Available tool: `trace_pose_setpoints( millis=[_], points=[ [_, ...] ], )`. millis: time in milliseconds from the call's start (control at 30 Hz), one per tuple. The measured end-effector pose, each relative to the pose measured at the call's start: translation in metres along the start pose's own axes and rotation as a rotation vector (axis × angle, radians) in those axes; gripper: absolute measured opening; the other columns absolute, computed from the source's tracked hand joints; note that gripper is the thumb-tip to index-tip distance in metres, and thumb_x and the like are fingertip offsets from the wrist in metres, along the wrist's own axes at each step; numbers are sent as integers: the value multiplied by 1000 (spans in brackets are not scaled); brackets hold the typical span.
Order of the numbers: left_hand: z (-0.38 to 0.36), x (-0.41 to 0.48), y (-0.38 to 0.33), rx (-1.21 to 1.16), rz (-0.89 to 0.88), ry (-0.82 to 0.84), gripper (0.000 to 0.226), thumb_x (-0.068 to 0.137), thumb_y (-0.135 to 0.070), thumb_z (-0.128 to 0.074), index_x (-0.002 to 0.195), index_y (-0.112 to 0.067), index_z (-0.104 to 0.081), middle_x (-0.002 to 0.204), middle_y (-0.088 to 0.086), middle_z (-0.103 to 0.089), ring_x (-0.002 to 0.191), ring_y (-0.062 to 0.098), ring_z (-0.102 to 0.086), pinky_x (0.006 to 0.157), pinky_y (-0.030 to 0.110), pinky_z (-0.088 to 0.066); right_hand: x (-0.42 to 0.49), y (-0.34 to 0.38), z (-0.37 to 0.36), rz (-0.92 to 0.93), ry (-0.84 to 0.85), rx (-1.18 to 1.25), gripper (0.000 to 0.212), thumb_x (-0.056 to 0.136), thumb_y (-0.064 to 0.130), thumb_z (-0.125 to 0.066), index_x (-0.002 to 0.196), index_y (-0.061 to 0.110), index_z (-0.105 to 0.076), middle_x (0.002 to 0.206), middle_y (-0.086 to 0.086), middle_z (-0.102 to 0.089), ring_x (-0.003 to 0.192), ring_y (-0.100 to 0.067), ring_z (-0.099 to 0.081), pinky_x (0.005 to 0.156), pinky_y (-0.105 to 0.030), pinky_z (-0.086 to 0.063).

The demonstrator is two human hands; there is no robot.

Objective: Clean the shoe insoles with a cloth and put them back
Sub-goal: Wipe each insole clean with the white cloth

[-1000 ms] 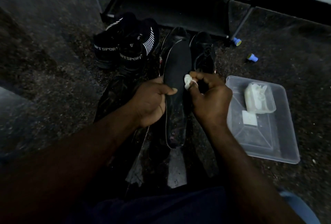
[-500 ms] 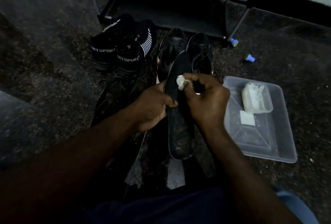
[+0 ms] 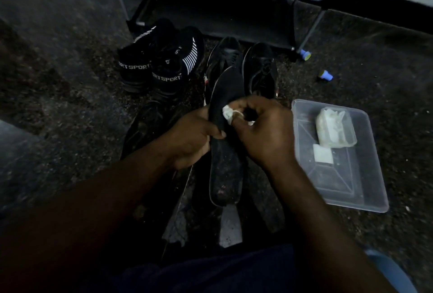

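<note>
Head view: our left hand (image 3: 189,139) grips the insole (image 3: 225,170) mid-length, thumb curled across it, while our right hand (image 3: 264,133) pinches the cloth (image 3: 227,114) against it with curled fingers.

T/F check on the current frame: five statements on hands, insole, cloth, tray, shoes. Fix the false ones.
1. The left hand grips the insole. True.
2. The right hand holds nothing. False: it pinches a white cloth against the insole.
3. The tray lies left of the hands. False: it lies to their right.
4. Shoes marked SPORT stand on the floor beyond the left hand. True.
5. A small clear container sits in the tray. True.
</note>
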State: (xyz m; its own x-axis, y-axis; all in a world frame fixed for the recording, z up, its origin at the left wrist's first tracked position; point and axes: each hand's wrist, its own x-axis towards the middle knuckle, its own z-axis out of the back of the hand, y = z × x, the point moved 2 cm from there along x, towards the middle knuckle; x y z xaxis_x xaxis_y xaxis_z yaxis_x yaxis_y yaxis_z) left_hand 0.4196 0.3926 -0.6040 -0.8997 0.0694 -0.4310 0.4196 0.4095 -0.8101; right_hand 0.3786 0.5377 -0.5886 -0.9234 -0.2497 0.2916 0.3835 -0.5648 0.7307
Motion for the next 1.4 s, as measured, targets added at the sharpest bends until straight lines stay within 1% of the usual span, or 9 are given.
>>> trace_pose_setpoints(
  millis=[133,267,367,533,800,967,1100,1267,1400],
  points=[
    [5,7,-7,-135,-34,-81,68,84,29,-35,139,-5,-56,123,16,-71,110,30,-70,87,37,-62,4,-22,15,-231,1,-26,14,80,42,-78,88,31,-78,81,16,-76,78,-3,-71,79,-36,-60],
    [12,11,-11,-167,-53,-156,65,89,25,-38,145,-4,-52,135,20,-65,120,33,-66,89,37,-62,7,-21,17,-474,-5,470,5,78,16,-77,81,20,-77,77,-3,-76,69,-14,-67,72,-34,-55],
    [14,9,-12,-196,-63,-168,58,91,23,-40,141,-2,-54,131,18,-68,109,27,-71,81,32,-62,9,-23,16,-550,-83,575,11,71,18,-67,76,22,-76,74,-7,-72,69,-20,-63,72,-44,-55],
    [14,9,-13,-182,-87,-186,45,95,16,-47,135,-2,-59,124,16,-71,102,24,-72,79,31,-62,3,-20,7,-593,-33,695,24,91,-7,-58,85,6,-76,79,-12,-75,78,-25,-69,91,-54,-59],
    [20,11,-15,-104,-97,-230,31,96,6,-57,124,-5,-66,111,14,-76,97,26,-74,79,37,-63,-1,-21,-8,-659,200,842,2,83,7,-77,82,7,-79,90,-15,-78,91,-26,-75,99,-48,-57],
    [15,7,-17,-147,-59,-155,37,96,-1,-62,133,-2,-62,122,18,-73,98,27,-72,80,37,-62,-3,-21,-14,-537,259,630,24,89,10,-76,66,19,-75,70,-5,-71,69,-19,-64,74,-38,-50],
    [7,1,-17,-123,67,21,42,102,-27,-59,138,-5,-61,119,14,-73,97,23,-72,78,34,-60,-1,-17,-11,-637,178,852,28,92,0,-68,66,10,-66,60,-1,-64,57,-14,-60,64,-29,-49],
    [6,-1,-13,-85,127,44,52,103,-48,-53,130,-6,-67,112,9,-75,94,21,-74,81,35,-60,-2,-13,-9,-721,185,948,11,93,2,-68,83,4,-69,84,-15,-71,76,-21,-66,66,-25,-56],
    [10,3,-12,-127,111,26,57,104,-53,-46,140,-11,-60,134,11,-69,123,30,-66,102,51,-54,-1,-15,-8,-680,165,961,12,96,9,-67,88,-1,-71,86,-16,-72,74,-20,-68,67,-28,-58]
  ],
)
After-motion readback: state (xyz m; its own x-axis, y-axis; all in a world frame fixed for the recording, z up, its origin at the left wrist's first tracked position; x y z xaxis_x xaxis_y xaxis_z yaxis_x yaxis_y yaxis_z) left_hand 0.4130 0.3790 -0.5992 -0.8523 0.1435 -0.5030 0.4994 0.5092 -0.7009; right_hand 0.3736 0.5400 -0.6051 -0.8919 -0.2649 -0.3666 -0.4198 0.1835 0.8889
